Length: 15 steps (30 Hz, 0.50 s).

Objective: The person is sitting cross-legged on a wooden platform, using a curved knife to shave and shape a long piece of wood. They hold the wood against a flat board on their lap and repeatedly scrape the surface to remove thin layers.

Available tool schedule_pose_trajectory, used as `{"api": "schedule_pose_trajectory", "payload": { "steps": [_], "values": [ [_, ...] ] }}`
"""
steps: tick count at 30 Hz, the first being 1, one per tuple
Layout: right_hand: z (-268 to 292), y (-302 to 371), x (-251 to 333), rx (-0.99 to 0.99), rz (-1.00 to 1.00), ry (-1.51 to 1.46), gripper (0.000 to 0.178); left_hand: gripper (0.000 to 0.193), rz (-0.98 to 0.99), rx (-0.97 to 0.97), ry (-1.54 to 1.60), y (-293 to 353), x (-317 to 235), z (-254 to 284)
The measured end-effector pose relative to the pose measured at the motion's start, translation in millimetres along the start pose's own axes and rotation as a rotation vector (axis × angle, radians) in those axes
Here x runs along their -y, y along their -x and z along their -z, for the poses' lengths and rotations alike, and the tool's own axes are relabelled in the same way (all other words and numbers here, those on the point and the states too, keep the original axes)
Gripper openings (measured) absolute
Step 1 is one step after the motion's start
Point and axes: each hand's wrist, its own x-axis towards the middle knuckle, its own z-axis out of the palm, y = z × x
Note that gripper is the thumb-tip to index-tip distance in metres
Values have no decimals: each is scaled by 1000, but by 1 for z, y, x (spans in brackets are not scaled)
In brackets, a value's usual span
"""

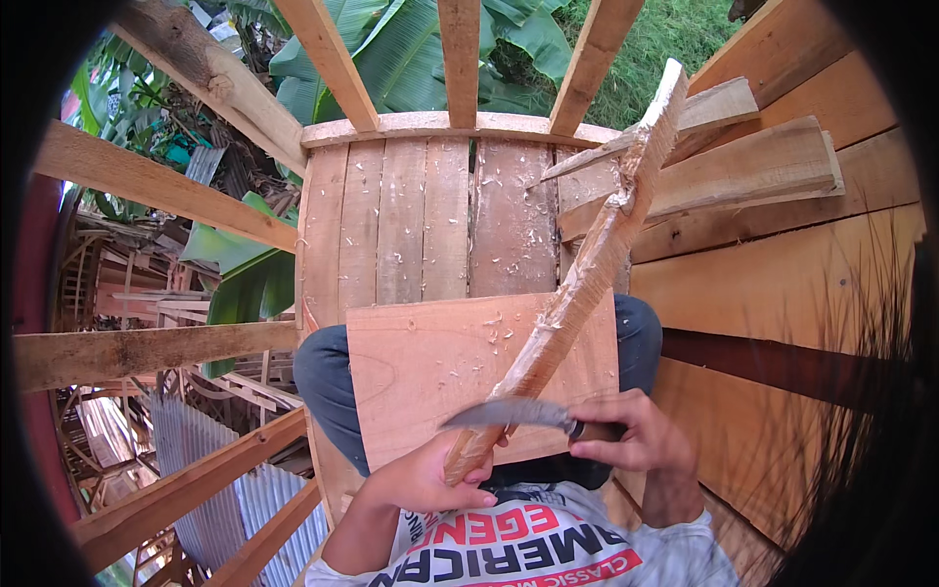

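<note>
A long, rough-hewn piece of wood (587, 279) slants from my lap up to the far right, its sides scarred by cuts. Its near end sits in my left hand (435, 477), whose fingers wrap round it. My right hand (636, 430) grips the dark handle of a knife (518, 412). The curved blade points left and lies across the wood just beyond my left hand. Under the wood, a flat square board (430, 362) rests over my legs, with a few shavings on it.
Pale shavings are scattered over the plank floor (401, 225). Loose boards (743, 171) lean at the far right by the plank wall (782, 279). Wooden railing slats (156, 352) stand at the left and front, with banana leaves (391, 59) and corrugated sheets (196, 450) beyond.
</note>
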Motion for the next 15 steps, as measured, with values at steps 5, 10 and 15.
{"api": "schedule_pose_trajectory", "payload": {
  "steps": [5,10,15],
  "values": [
    [5,9,0,-215,-317,-131,37,58,7,25,-25,-1,-4,0],
    [2,8,-2,-351,-400,-212,36,58,19,5,15,-2,-2,1],
    [3,7,-8,-329,-395,-219,36,56,28,4,97,-4,-2,0]
  ]
}}
